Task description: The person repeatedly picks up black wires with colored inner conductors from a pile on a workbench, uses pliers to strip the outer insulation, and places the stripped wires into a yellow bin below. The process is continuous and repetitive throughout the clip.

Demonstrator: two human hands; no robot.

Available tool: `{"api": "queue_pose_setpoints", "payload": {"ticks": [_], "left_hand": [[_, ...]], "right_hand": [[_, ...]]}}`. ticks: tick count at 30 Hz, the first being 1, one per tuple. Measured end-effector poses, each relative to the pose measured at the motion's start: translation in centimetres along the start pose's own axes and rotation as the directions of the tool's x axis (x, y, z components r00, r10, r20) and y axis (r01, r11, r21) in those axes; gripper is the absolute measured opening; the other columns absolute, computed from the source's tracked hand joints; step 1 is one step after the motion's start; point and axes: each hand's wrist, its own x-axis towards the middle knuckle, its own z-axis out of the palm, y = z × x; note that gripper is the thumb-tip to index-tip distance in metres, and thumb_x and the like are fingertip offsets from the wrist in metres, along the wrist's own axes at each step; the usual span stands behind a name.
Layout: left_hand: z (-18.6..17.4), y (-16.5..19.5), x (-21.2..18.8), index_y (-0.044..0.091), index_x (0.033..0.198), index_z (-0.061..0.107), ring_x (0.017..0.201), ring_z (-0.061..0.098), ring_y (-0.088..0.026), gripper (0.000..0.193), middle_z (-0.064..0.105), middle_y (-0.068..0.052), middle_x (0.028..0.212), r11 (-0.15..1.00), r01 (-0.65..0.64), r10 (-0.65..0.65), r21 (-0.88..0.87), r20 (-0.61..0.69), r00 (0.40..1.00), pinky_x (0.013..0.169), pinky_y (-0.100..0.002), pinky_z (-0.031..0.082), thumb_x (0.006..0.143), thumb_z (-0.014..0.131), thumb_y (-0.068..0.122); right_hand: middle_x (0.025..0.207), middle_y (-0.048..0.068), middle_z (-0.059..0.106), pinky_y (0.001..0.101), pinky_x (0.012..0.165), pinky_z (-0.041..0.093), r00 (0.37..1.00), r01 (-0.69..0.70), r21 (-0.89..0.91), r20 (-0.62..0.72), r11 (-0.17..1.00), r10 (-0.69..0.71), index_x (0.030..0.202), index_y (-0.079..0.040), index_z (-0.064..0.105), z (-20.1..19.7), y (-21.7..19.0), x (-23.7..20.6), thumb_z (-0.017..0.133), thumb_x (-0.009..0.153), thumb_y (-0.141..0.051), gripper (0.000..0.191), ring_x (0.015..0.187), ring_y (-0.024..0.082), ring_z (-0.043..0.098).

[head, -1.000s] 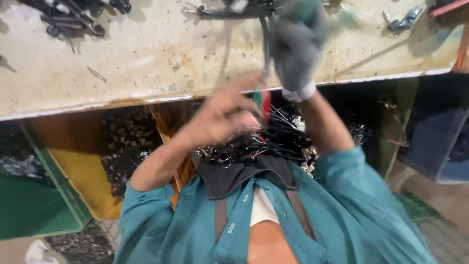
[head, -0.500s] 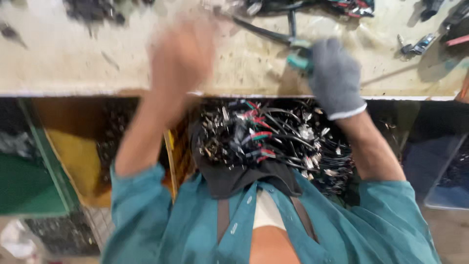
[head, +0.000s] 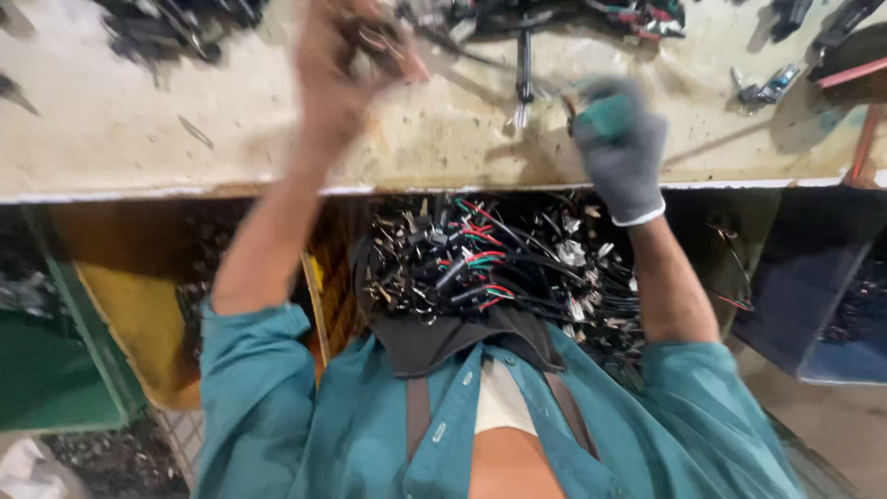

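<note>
My bare left hand (head: 340, 66) is raised over the stained workbench (head: 139, 139), fingers closed on a small dark wired part that is blurred. My right hand (head: 621, 143), in a grey glove, rests on the bench near its front edge and grips a green-handled cutting tool (head: 601, 118). A thin metal tool (head: 523, 83) lies on the bench between the hands. Below the bench edge, in front of my chest, a heap of black connectors with red, green and black wires (head: 480, 263) fills a dark container.
Dark parts (head: 176, 23) lie at the bench's far left and a tangle of wires (head: 573, 14) at the far middle. Small metal tools (head: 767, 85) and a red strip (head: 850, 72) sit far right. Yellow (head: 139, 314), green (head: 46, 370) and blue (head: 832, 323) bins stand below.
My left hand rose from the wire heap to the bench's far side. My gloved right hand came down and rightward onto the bench with the tool.
</note>
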Motion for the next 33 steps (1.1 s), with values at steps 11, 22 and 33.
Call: {"api": "queue_pose_setpoints", "payload": {"ticks": [11, 22, 33], "left_hand": [[5.3, 2.5, -11.8, 0.003, 0.13, 0.058, 0.105, 0.073, -0.026, 0.03, 0.071, -0.015, 0.113, 0.99, 0.125, -0.105, -0.064, 0.257, 0.961, 0.092, -0.034, 0.056, 0.106, 0.067, 0.019], [6.4, 3.5, -13.3, 0.003, 0.132, 0.061, 0.105, 0.073, -0.028, 0.04, 0.072, -0.016, 0.118, 0.997, 0.048, -0.032, -0.054, 0.268, 0.963, 0.093, -0.034, 0.057, 0.097, 0.078, 0.013], [5.2, 7.0, -11.8, 0.018, 0.155, 0.048, 0.075, 0.067, -0.026, 0.071, 0.065, -0.012, 0.09, 0.613, -0.382, -0.157, 0.692, 0.58, 0.799, 0.058, -0.038, 0.054, 0.087, 0.067, 0.012]], "right_hand": [[0.082, 0.01, 0.064, 0.0372, 0.061, 0.051, 0.67, 0.695, -0.216, 0.54, 0.686, -0.509, 0.1, -0.001, 0.068, 1.9, -8.8, -0.6, 0.071, 0.089, -0.011, 0.015, 0.07, 0.024, 0.064], [0.084, 0.007, 0.059, 0.0342, 0.062, 0.046, 0.998, -0.052, 0.824, 0.056, 0.565, 0.009, 0.101, -0.005, 0.061, 4.2, -8.1, -4.8, 0.065, 0.095, -0.011, 0.01, 0.071, 0.021, 0.057], [0.08, 0.005, 0.055, 0.0336, 0.059, 0.04, 0.973, 0.174, -0.56, -0.031, 0.81, -0.23, 0.106, -0.008, 0.061, 0.4, -5.8, 7.2, 0.067, 0.093, -0.008, 0.014, 0.066, 0.02, 0.051]]}}
